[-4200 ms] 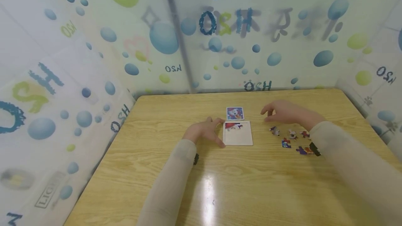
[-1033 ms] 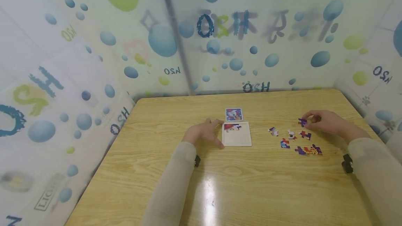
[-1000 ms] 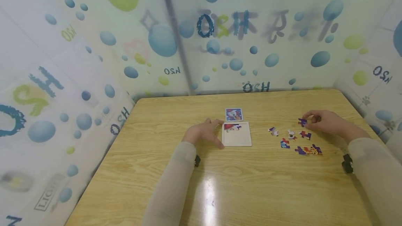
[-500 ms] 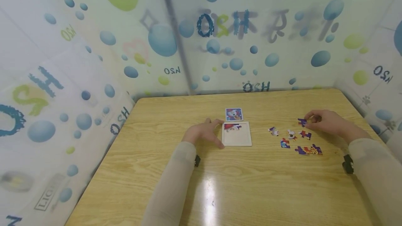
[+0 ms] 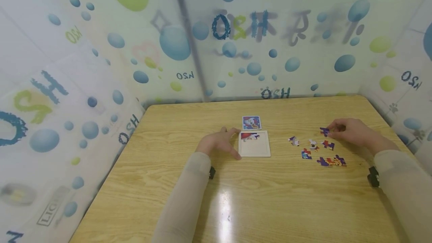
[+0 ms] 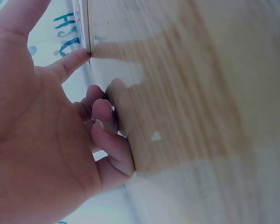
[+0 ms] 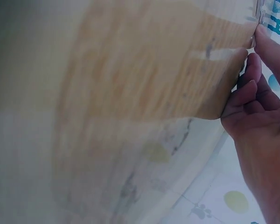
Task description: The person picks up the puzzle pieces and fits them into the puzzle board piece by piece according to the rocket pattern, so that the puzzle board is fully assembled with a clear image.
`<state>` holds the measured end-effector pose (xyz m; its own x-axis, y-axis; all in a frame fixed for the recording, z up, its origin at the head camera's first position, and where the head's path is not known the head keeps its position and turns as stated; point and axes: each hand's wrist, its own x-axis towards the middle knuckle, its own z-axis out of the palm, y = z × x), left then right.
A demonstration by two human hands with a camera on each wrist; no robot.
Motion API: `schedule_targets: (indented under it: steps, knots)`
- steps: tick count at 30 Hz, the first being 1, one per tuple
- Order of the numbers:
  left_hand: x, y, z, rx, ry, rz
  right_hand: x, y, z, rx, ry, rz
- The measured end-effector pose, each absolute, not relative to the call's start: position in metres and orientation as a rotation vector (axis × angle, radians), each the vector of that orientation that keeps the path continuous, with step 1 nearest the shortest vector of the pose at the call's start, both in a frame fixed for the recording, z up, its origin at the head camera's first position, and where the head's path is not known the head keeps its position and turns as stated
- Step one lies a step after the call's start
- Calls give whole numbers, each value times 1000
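In the head view, my left hand rests beside a white puzzle tray, thumb and forefinger spread along its left edge. Its other fingers rest curled on the table in the left wrist view. A few joined pieces with red and white print fill the tray's upper left. Farther right, my right hand pinches the right side of a purple puzzle piece at table level. In the right wrist view that piece is barely visible past the thumb.
A small picture card lies just behind the tray. Loose puzzle pieces lie right of it: a grey-white one, a white one, a red-purple one, a blue-red one and an orange-purple cluster. Printed curtains surround the wooden table.
My right hand has moved right, from near the tray to the purple piece. Over the last second the piece has turned and shifted only slightly. The left hand stays at the tray.
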<state>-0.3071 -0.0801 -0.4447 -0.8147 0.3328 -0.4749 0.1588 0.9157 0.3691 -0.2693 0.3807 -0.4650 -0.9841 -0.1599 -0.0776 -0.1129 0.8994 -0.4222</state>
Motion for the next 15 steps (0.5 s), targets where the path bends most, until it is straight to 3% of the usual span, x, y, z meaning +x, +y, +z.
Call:
schedule_targets:
  steps: [15]
  knots:
    - [-307,-82,-446,365,2534,423,-268,379,-468,-245,3013,-573]
